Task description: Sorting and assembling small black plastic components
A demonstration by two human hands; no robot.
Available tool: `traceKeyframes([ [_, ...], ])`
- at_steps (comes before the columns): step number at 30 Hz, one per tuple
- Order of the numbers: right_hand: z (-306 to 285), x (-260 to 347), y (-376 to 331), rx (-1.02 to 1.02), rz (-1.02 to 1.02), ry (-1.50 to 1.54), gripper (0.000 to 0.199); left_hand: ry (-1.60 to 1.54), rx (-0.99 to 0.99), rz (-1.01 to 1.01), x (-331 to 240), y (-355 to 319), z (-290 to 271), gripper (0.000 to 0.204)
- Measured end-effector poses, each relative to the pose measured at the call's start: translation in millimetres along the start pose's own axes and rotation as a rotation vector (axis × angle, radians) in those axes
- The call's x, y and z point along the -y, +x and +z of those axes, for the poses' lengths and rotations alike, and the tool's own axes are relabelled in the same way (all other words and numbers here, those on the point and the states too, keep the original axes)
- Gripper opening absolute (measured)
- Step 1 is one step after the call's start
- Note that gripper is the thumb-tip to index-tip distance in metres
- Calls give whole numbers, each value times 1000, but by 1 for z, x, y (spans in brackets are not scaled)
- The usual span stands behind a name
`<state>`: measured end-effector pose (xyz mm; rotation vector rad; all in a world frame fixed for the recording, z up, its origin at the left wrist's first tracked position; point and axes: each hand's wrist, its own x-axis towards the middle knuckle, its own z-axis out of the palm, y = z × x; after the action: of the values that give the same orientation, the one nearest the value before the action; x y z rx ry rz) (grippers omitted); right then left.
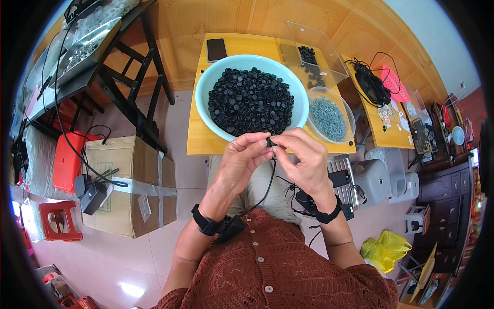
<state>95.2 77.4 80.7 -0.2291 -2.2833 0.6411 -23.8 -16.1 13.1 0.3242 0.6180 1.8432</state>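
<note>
My left hand [242, 154] and my right hand [303, 154] meet just in front of a light blue basin [201, 103]. Between their fingertips is a small black plastic cap [269, 142], pinched from both sides. Whether a screw sits in it is hidden by the fingers. Many black caps [249, 100] of the same look fill the basin. To its right stands a clear round tub [351, 119] holding a heap of silvery screws [328, 118]. Behind the tub, a clear plastic box [329, 69] contains more black pieces [309, 56].
The yellow table [198, 141] carries a dark phone [216, 50] at its back left. A taped cardboard box [123, 185] and a red stool [60, 221] stand on the floor at left. A black cable [270, 183] hangs near my lap. A yellow bag [386, 250] lies at lower right.
</note>
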Motion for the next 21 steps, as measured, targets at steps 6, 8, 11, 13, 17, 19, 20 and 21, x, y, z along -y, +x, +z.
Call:
traceKeyframes([
  [6,2,-4,-5,-51,59,102,18,107,-64,91,0,-5,7,16],
  [8,1,-4,-7,-61,94,147,18,139,-79,110,-1,-7,10,16],
  [11,0,-4,-9,-71,141,235,17,192,-90,160,-3,-12,15,15],
  [13,0,-5,-10,-67,132,256,18,211,-85,192,-5,-13,17,14],
  [17,0,-3,-10,-82,118,241,17,298,-80,229,-6,-14,19,15],
  [19,1,-3,-10,-83,111,233,17,318,-88,240,-5,-15,19,16],
  [20,2,-4,-11,-83,111,233,17,324,-92,254,-4,-15,18,16],
  [21,3,-4,-11,-85,116,232,17,331,-97,268,-3,-15,17,17],
])
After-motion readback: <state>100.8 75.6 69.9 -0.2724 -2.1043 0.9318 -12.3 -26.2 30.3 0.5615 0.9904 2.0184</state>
